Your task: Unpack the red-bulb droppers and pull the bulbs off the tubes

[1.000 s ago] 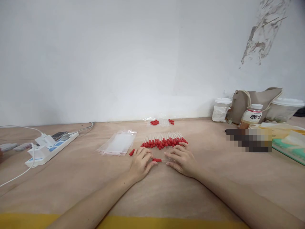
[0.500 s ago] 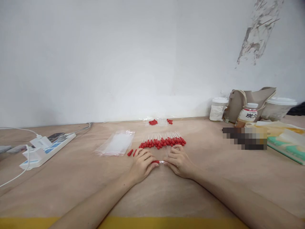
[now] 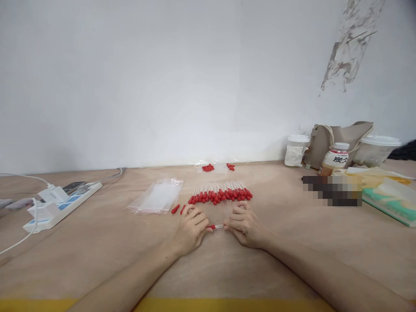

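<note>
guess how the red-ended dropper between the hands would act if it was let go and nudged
The dropper would probably roll, since its tube looks round and straight. It may curve off, as the red bulb looks wider. The thin, clear tube seems likely stiff, perhaps fragile if glass.

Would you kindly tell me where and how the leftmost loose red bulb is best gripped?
I'd pinch the red bulb around its rounded body, from above and the near side: it lies on its side, plastic bags close on its left.
</note>
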Action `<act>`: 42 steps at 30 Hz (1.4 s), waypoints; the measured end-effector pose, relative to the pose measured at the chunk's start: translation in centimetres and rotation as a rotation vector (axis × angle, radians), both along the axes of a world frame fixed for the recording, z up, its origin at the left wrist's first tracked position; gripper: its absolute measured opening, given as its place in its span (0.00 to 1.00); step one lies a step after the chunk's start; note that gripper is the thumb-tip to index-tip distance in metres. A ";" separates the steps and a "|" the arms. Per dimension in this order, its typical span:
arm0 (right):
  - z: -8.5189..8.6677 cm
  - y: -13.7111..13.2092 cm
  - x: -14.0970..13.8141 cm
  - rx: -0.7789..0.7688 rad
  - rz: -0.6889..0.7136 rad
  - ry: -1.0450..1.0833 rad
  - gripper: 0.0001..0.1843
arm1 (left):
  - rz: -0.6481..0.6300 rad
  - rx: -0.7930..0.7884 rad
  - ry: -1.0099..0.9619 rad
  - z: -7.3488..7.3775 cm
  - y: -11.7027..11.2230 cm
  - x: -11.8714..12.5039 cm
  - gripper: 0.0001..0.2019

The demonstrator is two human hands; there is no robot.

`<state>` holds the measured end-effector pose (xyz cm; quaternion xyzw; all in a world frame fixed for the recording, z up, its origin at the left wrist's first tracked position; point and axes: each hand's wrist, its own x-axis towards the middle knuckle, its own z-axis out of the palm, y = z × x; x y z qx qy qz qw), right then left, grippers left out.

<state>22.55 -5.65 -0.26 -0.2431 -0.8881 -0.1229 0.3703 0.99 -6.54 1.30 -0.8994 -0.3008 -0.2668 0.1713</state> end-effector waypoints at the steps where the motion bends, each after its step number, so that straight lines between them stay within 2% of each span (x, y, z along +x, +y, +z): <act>1: 0.0 0.0 0.0 -0.002 0.002 0.000 0.12 | -0.003 0.008 -0.003 0.0 0.0 0.0 0.11; 6: -0.3 0.2 0.7 -0.029 -0.003 0.017 0.13 | 0.016 0.022 -0.051 -0.3 0.2 -1.1 0.10; 11: -0.4 0.8 1.4 -0.074 -0.117 0.110 0.12 | 0.073 -0.111 -0.319 0.0 0.9 -3.5 0.08; 13: -0.5 1.0 1.3 -0.080 -0.166 0.157 0.11 | 0.158 -0.162 -0.459 0.4 1.4 -4.3 0.10; 16: -0.6 1.4 1.3 -0.103 -0.276 0.238 0.12 | 0.370 -0.205 -0.563 1.2 2.4 -5.6 0.12; 19: -0.9 1.8 1.4 -0.104 -0.388 0.308 0.11 | 0.495 -0.307 -0.524 1.4 3.1 -6.9 0.14; 22: -1.2 2.2 1.3 -0.077 -0.433 0.309 0.11 | 0.550 -0.355 -0.446 1.1 3.4 -7.6 0.15; 27: -1.3 2.5 0.8 -0.025 -0.474 0.211 0.11 | 0.566 -0.277 -0.354 0.4 3.6 -7.5 0.13; 32: -0.9 2.4 0.5 -0.064 -0.469 0.077 0.11 | 0.533 -0.371 -0.369 -0.3 3.7 -7.0 0.13; 35: -0.5 2.0 0.5 -0.107 -0.436 0.017 0.12 | 0.501 -0.373 -0.402 -0.5 3.7 -6.8 0.13; 42: 0.1 1.6 0.5 -0.192 -0.371 -0.058 0.22 | 0.495 -0.302 -0.441 -0.5 3.7 -7.0 0.13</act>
